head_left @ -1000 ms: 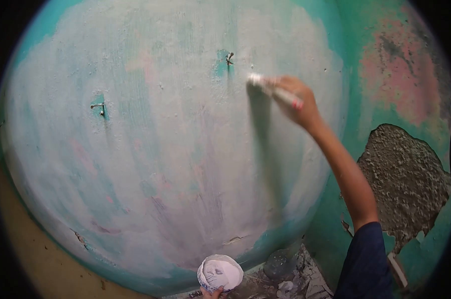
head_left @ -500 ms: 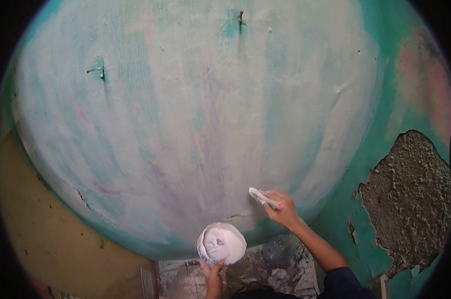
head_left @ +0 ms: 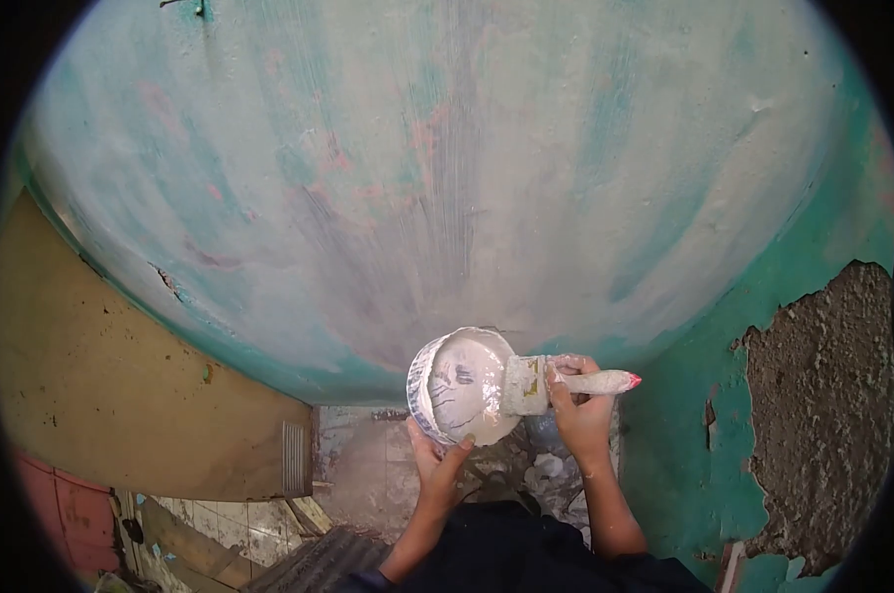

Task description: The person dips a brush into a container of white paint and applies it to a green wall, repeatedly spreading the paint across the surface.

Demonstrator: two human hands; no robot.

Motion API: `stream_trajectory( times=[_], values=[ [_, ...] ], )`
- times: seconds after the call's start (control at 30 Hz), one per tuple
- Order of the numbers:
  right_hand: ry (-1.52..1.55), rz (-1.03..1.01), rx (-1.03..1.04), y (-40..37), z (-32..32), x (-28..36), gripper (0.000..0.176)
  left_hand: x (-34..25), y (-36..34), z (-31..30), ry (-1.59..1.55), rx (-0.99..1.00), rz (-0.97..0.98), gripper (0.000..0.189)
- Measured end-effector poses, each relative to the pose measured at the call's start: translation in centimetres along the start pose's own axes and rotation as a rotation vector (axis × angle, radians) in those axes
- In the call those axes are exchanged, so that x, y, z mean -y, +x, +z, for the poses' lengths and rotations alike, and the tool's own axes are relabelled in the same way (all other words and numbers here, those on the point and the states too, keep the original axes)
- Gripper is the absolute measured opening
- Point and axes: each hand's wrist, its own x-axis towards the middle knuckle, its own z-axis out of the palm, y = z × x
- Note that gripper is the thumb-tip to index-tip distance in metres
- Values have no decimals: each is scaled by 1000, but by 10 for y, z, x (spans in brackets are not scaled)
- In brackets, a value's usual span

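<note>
In the head view my left hand [head_left: 439, 463] grips a round paint tub [head_left: 425, 385] from below, its thumb over the near rim. White paint [head_left: 462, 356] coats the tub's inside, with darker patches showing at the bottom. My right hand [head_left: 583, 410] is closed round a paintbrush [head_left: 595, 381] whose handle has a pinkish-red end pointing right. The white-smeared brush head lies across the tub's right rim, bristle end over the paint. Behind both hands rises the wall [head_left: 526, 198], streaked whitish over turquoise.
Bare rough plaster [head_left: 832, 415] shows on the green side wall at right. A tan panel [head_left: 121, 366] stands at left, with a red object [head_left: 67, 509] below it. Paint-spattered floor [head_left: 353, 445] lies beneath the tub, and a nail [head_left: 199, 8] sticks out at upper left.
My right hand has brought the brush from the wall over to the tub's rim. The tub appears higher and tipped, and the view has turned further down.
</note>
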Motion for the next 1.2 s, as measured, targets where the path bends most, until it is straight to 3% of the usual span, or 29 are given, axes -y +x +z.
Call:
stream_trajectory(
  times=[0.07, 0.27, 0.33, 0.47, 0.6, 0.7, 0.77, 0.97, 1.2],
  values=[
    [-30, 42, 3, -4, 3, 7, 19, 1, -3, 3, 23, 30, 83, 71],
    [-165, 63, -18, -12, 14, 1, 20, -2, -7, 3, 85, 55, 57, 72],
    [-435, 21, 23, -12, 17, 1, 19, -3, -7, 4, 55, 57, 39, 71],
    [-494, -17, 8, -14, 27, 8, 19, -8, -5, 0, 94, 84, 23, 68],
    [-159, -27, -125, -15, 28, 1, 19, -13, -2, -7, 62, 80, 14, 67],
    [129, 38, -224, -16, 26, -19, 19, -22, 4, -13, 36, 95, -22, 82],
    [410, 200, -259, -18, 28, -26, 20, -30, 6, -15, -46, 67, -25, 67],
    [939, 361, -235, -25, 44, -55, 23, -41, 14, -36, -117, 114, -74, 66],
    [1090, 356, -315, -21, 49, -84, 25, -35, 22, -59, -194, 102, -133, 75]
  ],
)
